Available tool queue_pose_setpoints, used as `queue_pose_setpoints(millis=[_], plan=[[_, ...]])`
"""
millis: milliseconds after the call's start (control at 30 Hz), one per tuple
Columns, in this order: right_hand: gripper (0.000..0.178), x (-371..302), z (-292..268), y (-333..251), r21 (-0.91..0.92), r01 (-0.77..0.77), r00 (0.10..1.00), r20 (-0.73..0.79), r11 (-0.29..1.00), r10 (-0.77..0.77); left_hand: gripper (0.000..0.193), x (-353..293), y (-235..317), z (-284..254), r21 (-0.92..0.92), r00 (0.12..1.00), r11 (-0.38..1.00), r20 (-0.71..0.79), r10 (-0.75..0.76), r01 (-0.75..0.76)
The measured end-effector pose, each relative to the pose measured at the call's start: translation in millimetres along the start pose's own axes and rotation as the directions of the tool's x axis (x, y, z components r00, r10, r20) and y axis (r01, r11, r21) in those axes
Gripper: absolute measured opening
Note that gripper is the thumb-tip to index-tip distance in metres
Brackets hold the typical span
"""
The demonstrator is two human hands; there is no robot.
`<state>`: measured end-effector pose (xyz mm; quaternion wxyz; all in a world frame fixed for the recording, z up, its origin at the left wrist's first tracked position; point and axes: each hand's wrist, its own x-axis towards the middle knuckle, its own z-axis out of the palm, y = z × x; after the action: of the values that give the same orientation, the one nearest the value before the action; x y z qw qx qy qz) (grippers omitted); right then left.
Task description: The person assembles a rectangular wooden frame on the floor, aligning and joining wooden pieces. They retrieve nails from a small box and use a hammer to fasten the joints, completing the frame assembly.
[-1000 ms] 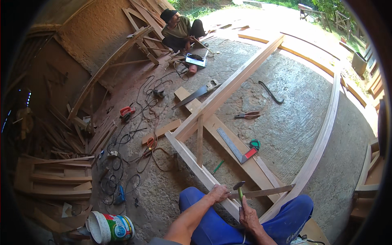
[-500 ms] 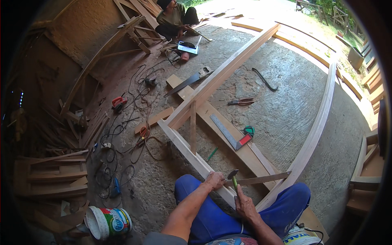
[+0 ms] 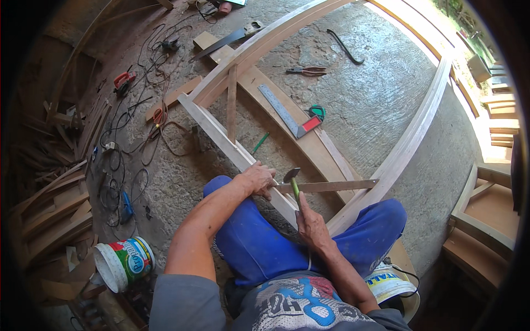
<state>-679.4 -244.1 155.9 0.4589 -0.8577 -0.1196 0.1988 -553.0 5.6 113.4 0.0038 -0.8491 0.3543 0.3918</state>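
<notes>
My right hand (image 3: pixel 313 227) is closed round the green handle of a hammer (image 3: pixel 295 190), its dark head raised near the end rail. My left hand (image 3: pixel 258 179) grips the end rail of a large wooden frame (image 3: pixel 214 132), fingers bent over its edge; whether a nail is between them I cannot tell. A thin wooden brace (image 3: pixel 331 186) runs from this rail, beside my left hand, to the frame's right long side. Another short brace (image 3: pixel 232 105) joins the rail to the left long side. The frame's near end rests close to my bent legs.
Inside the frame lie a board (image 3: pixel 276 118), a try square (image 3: pixel 281 113), a tape measure (image 3: pixel 316 112), pliers (image 3: pixel 307 71) and a pry bar (image 3: pixel 346 48). Left are a handsaw (image 3: pixel 221 44), tangled cords (image 3: pixel 113 171), a red power tool (image 3: pixel 123 81) and a paint bucket (image 3: pixel 126 263). Wooden panels (image 3: pixel 486 204) stand right.
My view has tilted down, so the scene sits higher and more of my torso shows. The person at the back has left the picture. Both hands keep their holds.
</notes>
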Motion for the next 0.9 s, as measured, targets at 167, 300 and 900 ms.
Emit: queue_pose_setpoints(millis=[167,300,900], plan=[[0.068,-1,-4,-17,0.028,0.151,0.969,-0.2,0.988,-0.143,0.05,4,-2,0,-0.01,1.0,1.0,0.023,0.015,-0.015],[0.072,13,9,7,-0.048,0.038,0.999,0.017,0.998,-0.037,0.048,6,1,-4,-0.009,0.999,1.0,0.036,-0.002,0.002],[0.076,1,-20,-42,-0.056,0.274,0.856,-0.441,0.96,-0.27,0.05,5,-8,1,-0.091,1.0,0.996,0.007,0.01,-0.009]])
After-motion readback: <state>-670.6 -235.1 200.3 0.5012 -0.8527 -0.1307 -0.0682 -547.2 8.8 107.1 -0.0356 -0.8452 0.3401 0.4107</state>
